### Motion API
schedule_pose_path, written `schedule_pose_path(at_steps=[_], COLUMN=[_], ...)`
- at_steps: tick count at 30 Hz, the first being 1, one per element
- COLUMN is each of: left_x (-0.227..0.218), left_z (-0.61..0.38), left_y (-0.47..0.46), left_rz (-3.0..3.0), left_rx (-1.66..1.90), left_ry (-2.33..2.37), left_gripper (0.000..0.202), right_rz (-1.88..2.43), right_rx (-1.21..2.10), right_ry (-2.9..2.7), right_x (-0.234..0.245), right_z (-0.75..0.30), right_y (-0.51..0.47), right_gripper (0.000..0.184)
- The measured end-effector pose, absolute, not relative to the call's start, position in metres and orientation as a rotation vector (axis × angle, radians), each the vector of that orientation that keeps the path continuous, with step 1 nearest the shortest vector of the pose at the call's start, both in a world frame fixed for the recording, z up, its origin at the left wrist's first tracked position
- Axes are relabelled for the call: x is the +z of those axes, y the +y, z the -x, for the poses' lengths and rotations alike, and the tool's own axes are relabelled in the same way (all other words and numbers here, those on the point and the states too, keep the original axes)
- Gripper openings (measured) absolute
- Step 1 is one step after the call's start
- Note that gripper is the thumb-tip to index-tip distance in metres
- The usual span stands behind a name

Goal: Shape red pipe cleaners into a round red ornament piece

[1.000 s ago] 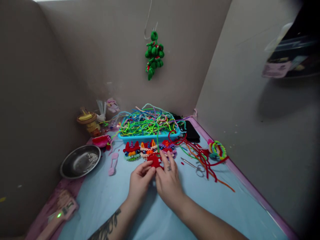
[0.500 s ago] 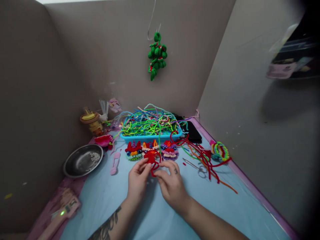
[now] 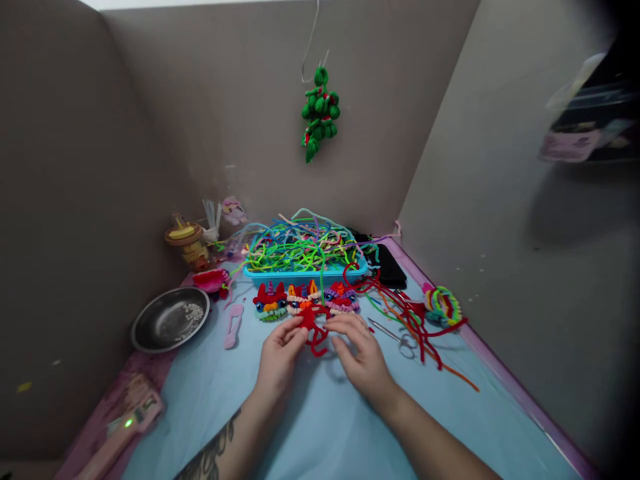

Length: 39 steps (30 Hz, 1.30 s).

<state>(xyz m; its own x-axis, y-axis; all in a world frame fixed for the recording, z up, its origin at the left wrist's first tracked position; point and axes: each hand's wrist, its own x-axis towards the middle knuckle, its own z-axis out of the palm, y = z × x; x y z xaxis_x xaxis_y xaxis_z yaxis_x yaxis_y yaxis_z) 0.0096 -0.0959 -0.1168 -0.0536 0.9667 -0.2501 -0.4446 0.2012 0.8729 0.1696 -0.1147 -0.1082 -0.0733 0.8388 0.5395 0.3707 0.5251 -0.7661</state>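
A red fuzzy piece with loose, curling strands [image 3: 315,321] is pinched between the thumb and fingers of my left hand [image 3: 283,350]. One strand curls downward from it, its free end toward my right hand [image 3: 361,353]. The thumb and fingers of that hand are apart beside the red strands, and I see nothing held between them. Just beyond my hands stand three small fuzzy figures in a row: a red one with a purple horn [image 3: 271,301], an orange-eared one [image 3: 303,293] and a purple one [image 3: 342,297].
Behind the figures stands a blue basket [image 3: 305,279] heaped with coloured fuzzy strands. Scissors [image 3: 395,338] and red strands [image 3: 425,333] lie to the right. A metal bowl [image 3: 167,327], a pink clip-shaped tool [image 3: 233,327] and a pink glue gun [image 3: 133,420] are on the left.
My right hand has let go of the red strand and opened, moving slightly right. The strand's end now curls free. My left hand keeps its pinch on the red piece.
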Motion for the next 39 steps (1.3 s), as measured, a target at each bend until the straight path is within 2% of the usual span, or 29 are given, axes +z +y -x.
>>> schedule_pose_path(at_steps=[6, 18, 25, 39], left_x=[-0.116, -0.11, -0.107, -0.104], left_z=[-0.012, -0.017, -0.017, -0.014], left_y=[-0.101, -0.106, -0.108, -0.11], left_rz=[-0.79, -0.999, -1.03, -1.197], left_rx=[1.245, 1.234, 1.223, 1.245], left_ry=[1.058, 1.127, 1.139, 1.205], left_gripper=[0.035, 0.028, 0.029, 0.023], right_rz=[1.214, 1.295, 1.293, 1.178], right_rx=[0.372, 0.325, 0.488, 0.742], right_ry=[-1.68, -1.677, -1.546, -1.464], right_x=[-0.116, -0.117, -0.117, -0.115], right_z=[-0.156, -0.156, -0.154, -0.161], right_y=[-0.116, -0.118, -0.117, -0.112], right_gripper=[0.028, 0.016, 0.008, 0.013])
